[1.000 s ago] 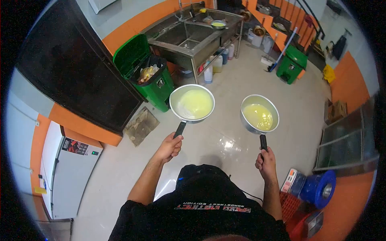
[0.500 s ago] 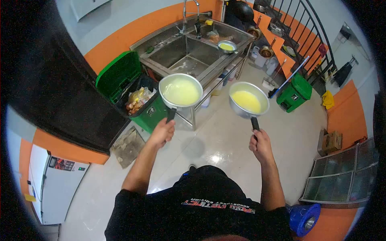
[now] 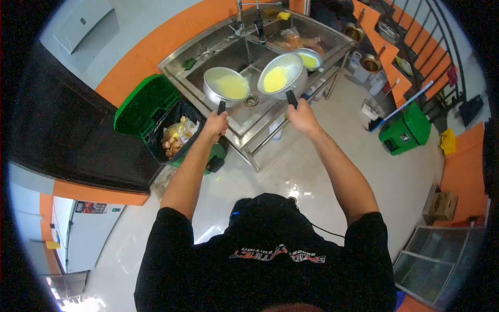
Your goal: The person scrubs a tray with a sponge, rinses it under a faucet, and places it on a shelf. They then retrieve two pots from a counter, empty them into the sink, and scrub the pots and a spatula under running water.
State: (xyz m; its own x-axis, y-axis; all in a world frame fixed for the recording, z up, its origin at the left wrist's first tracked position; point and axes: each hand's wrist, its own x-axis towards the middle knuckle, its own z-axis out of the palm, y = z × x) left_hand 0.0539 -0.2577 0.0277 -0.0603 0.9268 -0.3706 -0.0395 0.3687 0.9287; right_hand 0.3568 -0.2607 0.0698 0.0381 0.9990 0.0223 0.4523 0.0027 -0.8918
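My left hand (image 3: 215, 125) is closed round the black handle of a metal saucepan (image 3: 226, 84) with pale yellow liquid in it, over the left basin of the steel sink (image 3: 239, 127). In my right hand (image 3: 303, 115) is the handle of a second saucepan (image 3: 282, 76), tilted leftward, with brighter yellow liquid gathered at its left side. The two pans are close together, with a narrow gap between them. Behind the right pan, a small metal bowl (image 3: 311, 61) with something yellow in it rests on the sink, partly hidden.
An open green bin (image 3: 136, 106) with food waste stands left of the sink. The faucet (image 3: 238, 18) rises at the back. A yellow sponge (image 3: 284, 16) lies on the sink's rear edge. Farther right are a blue-handled broom (image 3: 403, 105) and another green bin (image 3: 405, 132).
Both hands have moved forward with their pans, from above the floor in front to over the sink. The right pan has come leftward, closer to the left one, and is now more tilted.
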